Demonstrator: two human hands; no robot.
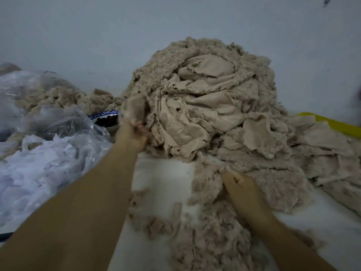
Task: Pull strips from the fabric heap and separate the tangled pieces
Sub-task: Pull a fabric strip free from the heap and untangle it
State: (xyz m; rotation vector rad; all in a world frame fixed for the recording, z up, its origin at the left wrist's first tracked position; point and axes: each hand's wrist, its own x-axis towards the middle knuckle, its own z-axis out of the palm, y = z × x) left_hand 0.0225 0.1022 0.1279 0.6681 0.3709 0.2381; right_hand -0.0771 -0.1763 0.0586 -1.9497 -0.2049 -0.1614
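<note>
1. Step in hand: pulling. My left hand (136, 132) grips a beige fleece strip (134, 106) at the left flank of the tall beige fabric heap (214, 94) on the white desk (162, 182).
2. My right hand (240, 188) rests on fleece at the heap's foot; I cannot tell whether it grips (fingertips buried).
3. Next move, in my judgement: steady the heap and draw the strip clear.
4. Containers: the clear plastic bag (39, 90) holds beige scraps; the blue-rimmed bowl (106, 119) holds dark pieces, unidentified.

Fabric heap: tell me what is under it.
A white surface shows in front of the fabric heap and seems to run under it; a yellow object sticks out from beneath its right side. Anything else below is covered by fabric and cannot be seen.
</note>
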